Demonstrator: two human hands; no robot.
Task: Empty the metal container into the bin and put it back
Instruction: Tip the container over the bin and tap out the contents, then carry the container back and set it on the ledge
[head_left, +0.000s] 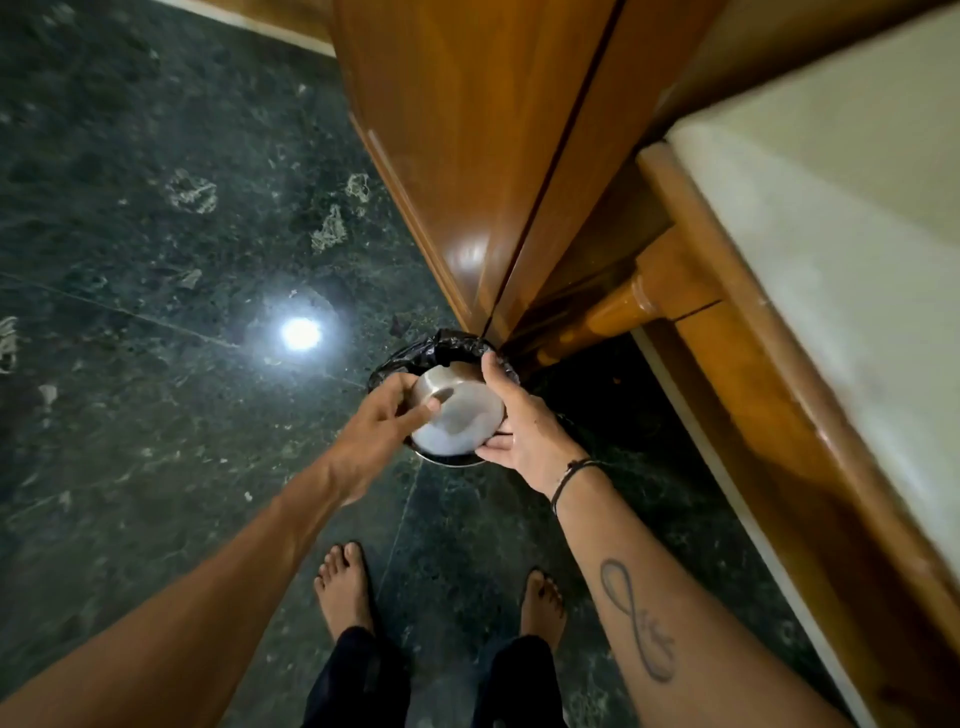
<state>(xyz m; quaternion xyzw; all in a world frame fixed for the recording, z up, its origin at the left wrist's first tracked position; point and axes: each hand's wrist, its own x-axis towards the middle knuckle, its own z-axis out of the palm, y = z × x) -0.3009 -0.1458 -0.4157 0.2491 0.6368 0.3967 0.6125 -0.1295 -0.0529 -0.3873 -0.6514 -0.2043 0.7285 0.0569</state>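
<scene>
Both hands clamp the round shiny steel container (457, 410), tipped over the black-lined bin (415, 356) at twelve o'clock: right hand (519, 426) gripping the rim, left hand (379, 431) steadying. Looks light, rigid, slick; rim-hold safest.

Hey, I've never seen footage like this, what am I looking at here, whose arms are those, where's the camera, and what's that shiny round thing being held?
There is no machine here. This is one picture from a wide-angle camera worn on a person's head, looking forward and down, so the edges bend. The two bare arms reaching forward belong to the wearer, and their bare feet show at the bottom.

The shiny round thing is a metal container, turned so its underside faces the camera. The right hand grips its side, and the left hand touches it with its fingers. It is held over a small bin lined with a black bag, which stands on the dark stone floor beside a wooden cabinet. The bright spot on the floor is a reflected light. I cannot see what, if anything, is falling out.
</scene>
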